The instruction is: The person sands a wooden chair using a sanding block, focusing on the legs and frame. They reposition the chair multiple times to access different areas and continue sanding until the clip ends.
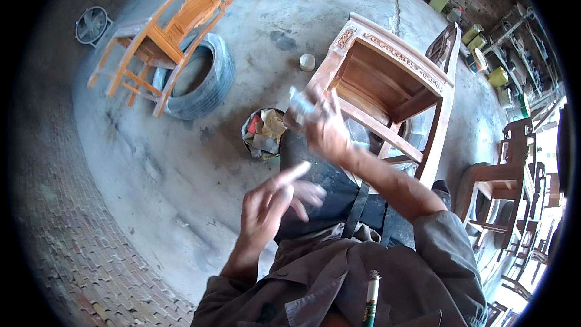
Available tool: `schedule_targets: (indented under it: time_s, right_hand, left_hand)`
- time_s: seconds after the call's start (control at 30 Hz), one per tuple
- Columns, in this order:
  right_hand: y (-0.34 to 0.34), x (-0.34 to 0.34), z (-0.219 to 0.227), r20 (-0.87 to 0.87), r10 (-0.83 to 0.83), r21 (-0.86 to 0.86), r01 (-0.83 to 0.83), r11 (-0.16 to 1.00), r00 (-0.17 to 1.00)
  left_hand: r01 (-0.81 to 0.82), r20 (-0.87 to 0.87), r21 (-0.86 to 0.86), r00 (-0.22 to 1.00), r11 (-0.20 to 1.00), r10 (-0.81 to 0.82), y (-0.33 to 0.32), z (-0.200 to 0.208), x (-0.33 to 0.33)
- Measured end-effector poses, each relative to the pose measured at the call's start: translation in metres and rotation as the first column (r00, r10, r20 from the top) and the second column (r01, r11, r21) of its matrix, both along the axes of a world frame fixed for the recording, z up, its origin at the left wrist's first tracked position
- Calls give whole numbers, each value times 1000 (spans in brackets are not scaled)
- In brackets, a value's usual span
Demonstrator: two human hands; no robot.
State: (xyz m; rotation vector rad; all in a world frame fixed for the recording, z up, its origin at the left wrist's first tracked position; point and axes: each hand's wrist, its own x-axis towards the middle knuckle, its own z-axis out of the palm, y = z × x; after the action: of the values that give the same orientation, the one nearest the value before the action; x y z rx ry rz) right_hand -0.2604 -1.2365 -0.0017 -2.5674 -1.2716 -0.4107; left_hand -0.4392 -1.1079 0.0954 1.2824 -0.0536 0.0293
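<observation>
My left hand [272, 203] hovers over my lap, its fingers spread and slightly blurred, with nothing in it. My right hand [327, 127] reaches forward beside a reddish-brown wooden chair frame [387, 132], which lies tipped on its side or back. Its fingers are bent around a small pale blue-white piece [301, 103], too smeared by motion to name. Carved scrollwork runs along the frame's upper rail, and its surface looks dusty and pale in places. Whether my right fingers touch the wood I cannot tell.
A bin [264, 145] of scraps stands by my knee, with a white cup [307, 62] beyond it. To the left, an orange wooden chair [175, 33] rests on a wrapped tyre [221, 79]. A fan [93, 25] is farther left; more chairs [499, 184] stand right. A lit cigarette [371, 300] shows below.
</observation>
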Motion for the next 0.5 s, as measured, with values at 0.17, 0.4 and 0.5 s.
schedule_targets:
  time_s: [0.17, 0.4, 0.5]
  right_hand:
    - [-29, -72, 15, -803, 317, 512, 312, 800, 505]
    - [-54, -85, 30, -909, 402, 372, 642, 670, 107]
    - [-71, -78, 27, -934, 290, 358, 590, 724, 211]
  left_hand:
    - [-126, -398, -21, 911, 992, 107, -9, -82, -14]
    - [81, -339, -319, 921, 944, -194, -36, -89, 11]
    - [24, -398, -338, 902, 941, -166, -44, -85, 24]
